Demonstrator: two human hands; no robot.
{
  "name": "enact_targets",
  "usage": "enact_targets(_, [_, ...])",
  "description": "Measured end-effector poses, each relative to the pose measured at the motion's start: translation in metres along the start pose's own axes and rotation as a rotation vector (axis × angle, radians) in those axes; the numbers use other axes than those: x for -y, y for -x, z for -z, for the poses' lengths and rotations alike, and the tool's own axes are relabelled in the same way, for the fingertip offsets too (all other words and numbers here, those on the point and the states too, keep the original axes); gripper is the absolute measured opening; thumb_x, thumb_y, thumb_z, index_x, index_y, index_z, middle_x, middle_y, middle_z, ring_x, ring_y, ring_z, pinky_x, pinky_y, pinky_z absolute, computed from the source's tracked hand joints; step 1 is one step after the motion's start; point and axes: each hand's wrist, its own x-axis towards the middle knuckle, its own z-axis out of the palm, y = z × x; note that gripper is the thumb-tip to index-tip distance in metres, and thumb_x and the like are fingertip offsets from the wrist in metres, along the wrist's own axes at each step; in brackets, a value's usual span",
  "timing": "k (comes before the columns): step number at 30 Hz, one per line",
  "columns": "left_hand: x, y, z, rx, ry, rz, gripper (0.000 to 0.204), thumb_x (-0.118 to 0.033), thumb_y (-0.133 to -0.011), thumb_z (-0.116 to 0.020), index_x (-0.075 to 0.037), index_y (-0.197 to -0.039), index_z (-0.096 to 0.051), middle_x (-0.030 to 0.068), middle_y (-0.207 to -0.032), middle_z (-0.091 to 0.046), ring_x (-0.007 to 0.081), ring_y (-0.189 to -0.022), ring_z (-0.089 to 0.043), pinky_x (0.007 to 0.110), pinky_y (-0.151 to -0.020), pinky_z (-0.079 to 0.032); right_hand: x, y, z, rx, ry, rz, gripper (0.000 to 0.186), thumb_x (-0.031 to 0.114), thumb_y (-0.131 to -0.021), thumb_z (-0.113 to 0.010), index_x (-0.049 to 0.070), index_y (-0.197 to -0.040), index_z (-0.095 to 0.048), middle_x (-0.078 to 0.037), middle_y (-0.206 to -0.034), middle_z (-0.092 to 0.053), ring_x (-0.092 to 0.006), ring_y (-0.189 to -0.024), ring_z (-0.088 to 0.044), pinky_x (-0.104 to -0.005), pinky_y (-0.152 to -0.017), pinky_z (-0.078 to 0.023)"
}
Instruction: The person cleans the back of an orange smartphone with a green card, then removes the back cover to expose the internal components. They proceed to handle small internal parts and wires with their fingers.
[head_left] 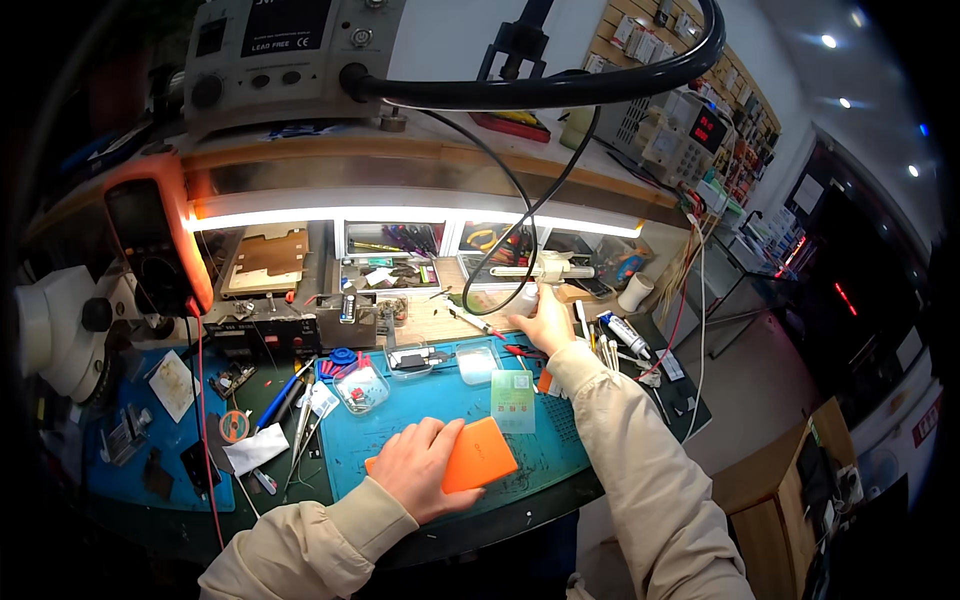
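- From my remote seat, I have the flat orange slab (482,457) right at the left hand (420,470): the palm covers its left part, and the right part juts out past the fingers.
- I read the left hand as grasping that slab, fingers bent over the top toward the far edge, thumb stretched along the near edge.
- The slab is over the near part of the blue mat (560,445) on the table (450,538), just nearer than a translucent green card (513,402).
- My left forearm comes up from the lower edge, slanting rightward, its beige sleeve (345,535) ending at the wrist.
- The right hand (548,325) is well apart, reaching far forward beyond the mat with the arm almost straight.
- Its thumb and forefinger are around a small white bottle (526,297); I cannot tell whether they grip it.
- Left of that hand I see a clear plastic box (478,363); to its right, a white tube (625,335) lies among thin tools.
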Motion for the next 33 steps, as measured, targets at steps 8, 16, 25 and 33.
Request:
enact_targets(8, [0.001, 0.002, 0.004, -0.029, -0.102, 0.007, 0.085, -0.048, -0.07, -0.086, -0.002, -0.136, -0.057, 0.0098, -0.102, -0.059, 0.027, -0.093, -0.058, 0.04, -0.079, -0.048, 0.034, 0.107, 0.065, 0.267, -0.487, -0.006, 0.04, 0.03, -0.097, -0.072, -0.001, -0.122, -0.065, -0.007, -0.097, -0.071, -0.0148, -0.088, -0.069, -0.0301, -0.072, -0.056])
enact_targets(16, [-0.012, 0.0, 0.005, 0.025, -0.191, -0.112, 0.088, -0.047, -0.068, -0.087, -0.003, -0.139, -0.055, 0.007, -0.102, -0.057, 0.0246, -0.094, -0.058, 0.038, -0.08, -0.046, 0.027, 0.177, 0.065, 0.715, -0.955, -0.306, 0.034, 0.031, -0.094, -0.078, 0.006, -0.116, -0.071, 0.002, -0.099, -0.069, -0.0058, -0.084, -0.061, -0.0204, -0.066, -0.047])
enact_targets(25, [-0.018, 0.002, 0.006, 0.016, -0.295, -0.174, 0.09, -0.063, -0.076, -0.077, 0.0, -0.137, -0.055, 0.0081, -0.099, -0.056, 0.0242, -0.088, -0.057, 0.037, -0.077, -0.046, 0.029, 0.195, 0.051, 0.577, -1.035, -0.268, 0.023, 0.021, -0.094, -0.078, 0.001, -0.105, -0.073, -0.003, -0.087, -0.072, -0.0081, -0.073, -0.065, -0.0233, -0.067, -0.053])
enact_targets(33, [-0.02, 0.003, 0.006, -0.006, -0.378, -0.226, 0.085, -0.062, -0.08, -0.074, 0.0, -0.136, -0.057, 0.0067, -0.097, -0.055, 0.0218, -0.085, -0.056, 0.035, -0.073, -0.043, 0.028, 0.191, 0.055, 0.617, -1.08, -0.302, 0.02, 0.017, -0.094, -0.079, 0.0, -0.103, -0.074, -0.004, -0.089, -0.073, -0.0091, -0.072, -0.066, -0.0238, -0.067, -0.055])
